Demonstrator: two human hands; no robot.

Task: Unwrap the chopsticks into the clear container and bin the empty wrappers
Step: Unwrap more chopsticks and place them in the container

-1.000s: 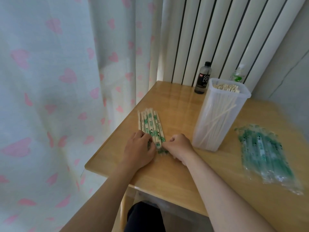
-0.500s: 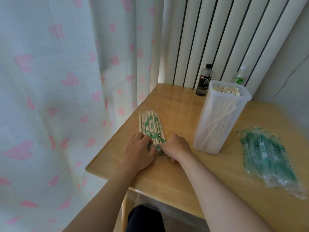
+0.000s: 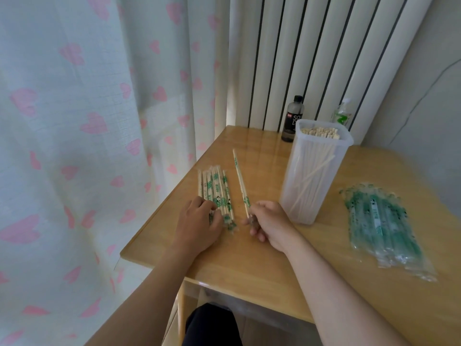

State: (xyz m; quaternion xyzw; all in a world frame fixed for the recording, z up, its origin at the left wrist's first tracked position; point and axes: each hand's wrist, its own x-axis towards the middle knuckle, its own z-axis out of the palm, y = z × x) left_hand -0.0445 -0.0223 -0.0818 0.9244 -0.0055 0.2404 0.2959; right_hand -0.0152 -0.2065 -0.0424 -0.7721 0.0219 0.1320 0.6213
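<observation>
The right hand (image 3: 272, 224) has moved. A moment ago both hands were close together at the near end of the pile. Now the right hand has pulled away to the right, and its fingers (image 3: 259, 208) are curled tight around the near end of one wrapped pair of chopsticks (image 3: 240, 181). The pair sticks up and away from the fingers, tilted, with its far end in the air. It is out of the pile and sits just right of it.

The left hand (image 3: 197, 223) has stayed put. Its fingers are bent down over the near ends of the pile of wrapped chopsticks (image 3: 215, 191) and hold it on the table (image 3: 262, 258).

Counting: two hands, one wrapped pair lifted, and one pile lying flat, with too many overlapping to count. Just right of the right hand's fingers stands one clear container (image 3: 311, 186), upright, with lots of bare chopsticks (image 3: 320, 132) in it. Farther right lies one heap of empty wrappers (image 3: 381, 221), green and see-through. Behind the container are two bottles, a dark bottle (image 3: 293, 116) and a clear bottle with a green label (image 3: 342, 116). Left of the left hand hangs one curtain (image 3: 87, 121) with pink hearts.
</observation>
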